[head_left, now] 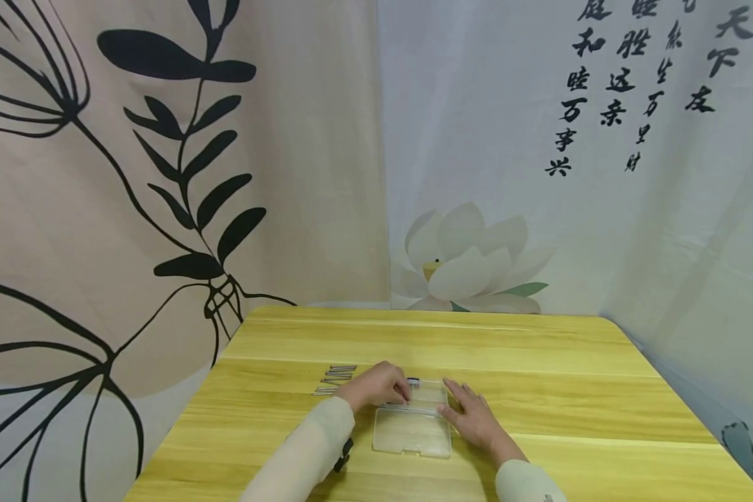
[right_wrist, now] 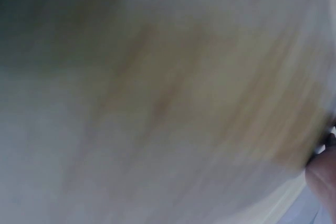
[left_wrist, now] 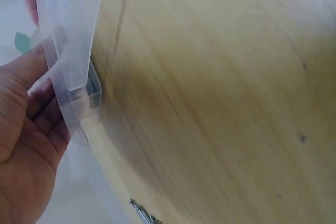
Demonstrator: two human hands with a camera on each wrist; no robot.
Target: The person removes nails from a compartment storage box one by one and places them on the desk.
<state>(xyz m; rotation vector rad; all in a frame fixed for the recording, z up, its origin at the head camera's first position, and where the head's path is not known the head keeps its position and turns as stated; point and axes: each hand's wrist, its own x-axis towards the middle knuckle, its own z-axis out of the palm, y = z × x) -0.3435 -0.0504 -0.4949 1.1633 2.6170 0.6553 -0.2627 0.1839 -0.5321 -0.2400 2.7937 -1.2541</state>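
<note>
In the head view a clear plastic box [head_left: 427, 396] lies on the table with its lid [head_left: 412, 432] folded open toward me. My left hand [head_left: 383, 383] reaches over the box's left side, fingers bent down. What its fingertips touch is hidden there. The left wrist view shows my left hand [left_wrist: 26, 124] against the see-through plastic [left_wrist: 71, 51], with small metal pieces [left_wrist: 93, 85] inside a corner. My right hand [head_left: 477, 418] rests along the box's right side, fingers extended. A blurred fingertip [right_wrist: 323, 177] shows in the right wrist view.
Several thin metal rods [head_left: 335, 376] lie in a loose row left of the box. Close by in the left wrist view, a metal piece [left_wrist: 142, 212] has a pointed tip. A patterned curtain [head_left: 326, 174] hangs behind the wooden table [head_left: 602, 418].
</note>
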